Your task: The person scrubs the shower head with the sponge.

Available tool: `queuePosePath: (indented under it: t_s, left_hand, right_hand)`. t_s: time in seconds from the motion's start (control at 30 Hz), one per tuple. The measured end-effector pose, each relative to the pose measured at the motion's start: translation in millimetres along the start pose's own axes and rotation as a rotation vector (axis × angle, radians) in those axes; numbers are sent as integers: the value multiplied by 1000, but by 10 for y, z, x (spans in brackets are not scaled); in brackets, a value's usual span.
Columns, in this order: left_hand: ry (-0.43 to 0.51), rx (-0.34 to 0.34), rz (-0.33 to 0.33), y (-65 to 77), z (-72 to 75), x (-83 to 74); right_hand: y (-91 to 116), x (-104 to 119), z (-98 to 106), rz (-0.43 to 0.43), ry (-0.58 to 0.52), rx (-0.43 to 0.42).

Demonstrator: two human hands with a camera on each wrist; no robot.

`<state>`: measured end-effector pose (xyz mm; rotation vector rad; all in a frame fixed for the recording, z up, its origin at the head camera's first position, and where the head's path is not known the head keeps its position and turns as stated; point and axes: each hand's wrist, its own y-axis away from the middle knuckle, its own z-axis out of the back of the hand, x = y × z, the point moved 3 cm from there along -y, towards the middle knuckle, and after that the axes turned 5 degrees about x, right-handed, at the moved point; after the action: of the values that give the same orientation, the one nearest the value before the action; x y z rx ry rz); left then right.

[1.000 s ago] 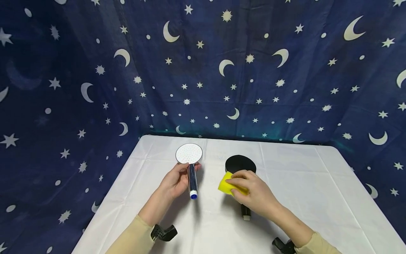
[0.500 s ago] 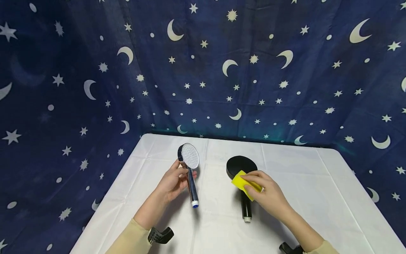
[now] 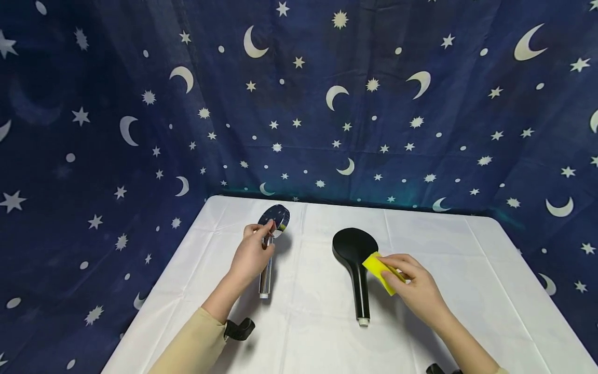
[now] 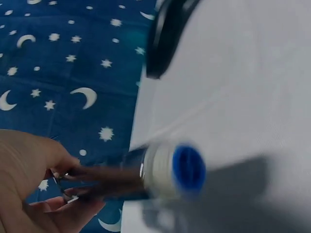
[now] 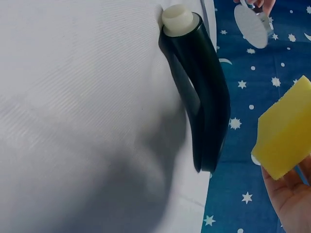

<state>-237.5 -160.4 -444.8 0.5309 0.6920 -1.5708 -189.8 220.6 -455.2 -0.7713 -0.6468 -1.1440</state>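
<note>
My left hand (image 3: 250, 254) grips a chrome shower head (image 3: 265, 275) near its neck, with the mirrored back turned up in the head view. In the left wrist view, the blurred handle end shows a white collar and a blue tip (image 4: 188, 169). My right hand (image 3: 418, 288) pinches a yellow sponge (image 3: 384, 273) between thumb and fingers. The sponge's corner overlaps the neck of a black shower head (image 3: 356, 249), which lies face down on the table, its white-tipped handle toward me. The right wrist view shows the sponge (image 5: 284, 128) apart from the black handle (image 5: 206, 97).
A white cloth covers the table (image 3: 434, 244), which has rounded far corners. Behind it and on the left hangs a dark blue curtain (image 3: 299, 104) with moons and stars. Black camera mounts sit on both wrists.
My left hand has turned the chrome shower head over, from its white spray face to its mirrored back. My right hand has moved the sponge rightward, off the black shower head's middle.
</note>
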Motion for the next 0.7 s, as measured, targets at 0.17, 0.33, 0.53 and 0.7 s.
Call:
queuePosePath:
  t_s: [0.17, 0.33, 0.53, 0.7]
  left_hand:
    - [-266, -22, -53, -24, -158, 3]
    - [-424, -36, -110, -29, -306, 3]
    - [-475, -36, -132, -39, -405, 8]
    - [-491, -35, -147, -56, -450, 13]
  right_hand:
    - [22, -24, 16, 0, -10, -7]
    - [25, -50, 6, -2, 6, -10]
    - [33, -83, -4, -8, 16, -6]
    - [44, -102, 3, -12, 31, -11]
